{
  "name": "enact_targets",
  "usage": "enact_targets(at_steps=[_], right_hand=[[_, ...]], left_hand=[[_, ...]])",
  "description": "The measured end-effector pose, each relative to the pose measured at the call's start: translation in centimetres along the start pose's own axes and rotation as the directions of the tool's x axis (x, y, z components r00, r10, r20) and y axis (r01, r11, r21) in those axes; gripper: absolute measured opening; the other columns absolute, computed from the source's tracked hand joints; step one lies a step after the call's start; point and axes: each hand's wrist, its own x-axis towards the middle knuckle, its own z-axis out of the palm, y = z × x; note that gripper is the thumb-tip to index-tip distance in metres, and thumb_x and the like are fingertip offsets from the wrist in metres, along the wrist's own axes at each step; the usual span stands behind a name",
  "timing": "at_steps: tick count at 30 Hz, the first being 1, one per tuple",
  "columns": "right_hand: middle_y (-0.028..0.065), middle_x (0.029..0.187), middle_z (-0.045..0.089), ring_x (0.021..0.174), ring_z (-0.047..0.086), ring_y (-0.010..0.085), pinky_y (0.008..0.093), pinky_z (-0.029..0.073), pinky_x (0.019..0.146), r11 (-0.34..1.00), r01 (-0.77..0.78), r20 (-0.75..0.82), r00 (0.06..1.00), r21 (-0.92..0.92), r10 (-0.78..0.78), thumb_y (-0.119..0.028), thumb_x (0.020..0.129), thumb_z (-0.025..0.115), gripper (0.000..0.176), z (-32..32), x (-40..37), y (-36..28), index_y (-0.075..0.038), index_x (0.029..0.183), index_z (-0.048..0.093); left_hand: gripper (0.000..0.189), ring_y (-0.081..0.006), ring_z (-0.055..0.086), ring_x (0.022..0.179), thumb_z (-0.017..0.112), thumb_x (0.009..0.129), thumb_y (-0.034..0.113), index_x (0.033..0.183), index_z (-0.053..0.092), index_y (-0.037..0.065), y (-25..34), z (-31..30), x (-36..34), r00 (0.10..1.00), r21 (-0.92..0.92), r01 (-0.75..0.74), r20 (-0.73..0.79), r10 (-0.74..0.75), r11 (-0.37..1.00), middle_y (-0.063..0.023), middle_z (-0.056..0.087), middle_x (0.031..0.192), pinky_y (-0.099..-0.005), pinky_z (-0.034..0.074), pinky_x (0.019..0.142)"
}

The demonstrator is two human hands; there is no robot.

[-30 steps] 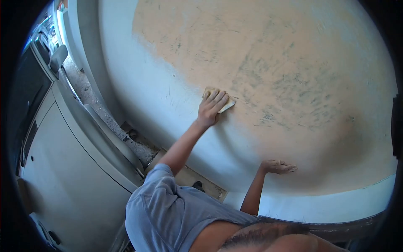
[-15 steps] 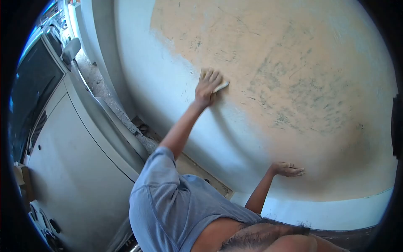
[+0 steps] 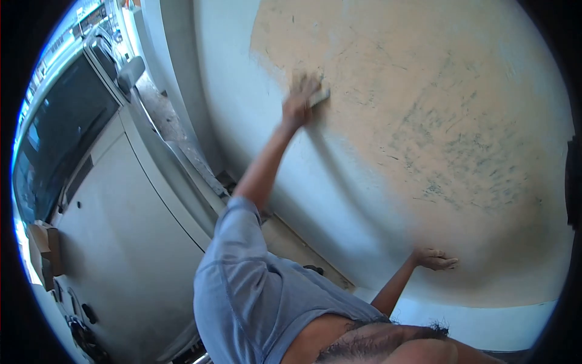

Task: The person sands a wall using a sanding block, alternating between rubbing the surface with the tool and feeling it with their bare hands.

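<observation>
My left hand [image 3: 301, 102] is raised against the wall, its fingers closed around a small pale flat pad [image 3: 319, 97]. The pad presses on the edge where a tan patch [image 3: 364, 67] meets the pale blue-white wall [image 3: 236, 91]. Motion blurs the fingers. Lower and to the right, my right hand [image 3: 435, 259] has its fingers loosely stretched out and holds nothing. Pale dust coats its fingers. Dark scuffs and scratches mark the tan patch between and above the hands.
A light-coloured vehicle [image 3: 127, 224] with a side mirror [image 3: 131, 71] stands at the left. A cardboard box [image 3: 45, 252] is at the far left. A wall column [image 3: 176, 67] and a strip of rough floor [image 3: 170, 121] lie between vehicle and wall.
The view has shifted, so the vehicle and wall patch appear farther right. My left hand, still on the pad, has moved up and left over the wall. My right hand stays low.
</observation>
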Motion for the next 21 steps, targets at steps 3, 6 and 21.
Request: enact_targets(at_steps=[3,6,21], right_hand=[[0.0310,0.141,0.036,0.134,0.030,0.0469,0.0579,0.025,0.108,0.998,0.059,-0.008,0.998,0.012,-0.059,-0.053,0.097,0.026,0.075,0.5,-0.1,1.7,0.009,0.139,0.034],[0.0311,0.141,0.036,0.134,0.030,0.0468,0.0577,0.026,0.108,0.995,0.097,-0.017,0.995,0.022,-0.096,-0.052,0.097,0.027,0.074,0.6,-0.3,1.7,0.009,0.139,0.034],[0.0316,0.141,0.036,0.133,0.032,0.0464,0.0568,0.027,0.108,0.991,0.130,-0.039,0.991,0.042,-0.128,-0.047,0.097,0.030,0.071,1.2,-0.4,2.6,0.010,0.138,0.033]], left_hand=[[0.030,-0.0330,0.064,0.099,0.052,0.087,0.012,0.114,0.065,0.014,-3.8,-2.4,15.5,0.955,0.177,0.288,0.026,-0.297,0.941,-0.0147,0.066,0.108,-0.0416,0.053,0.075],[0.032,-0.0347,0.049,0.120,0.048,0.093,0.011,0.122,0.059,0.004,-4.1,-5.2,21.5,0.994,0.121,0.083,-0.078,-0.074,0.989,-0.0179,0.055,0.127,-0.0407,0.038,0.100],[0.036,-0.0347,0.041,0.132,0.047,0.094,0.009,0.128,0.054,0.000,-6.1,-4.6,20.9,0.959,-0.107,0.116,-0.246,-0.140,0.987,-0.0200,0.049,0.136,-0.0399,0.029,0.113]])
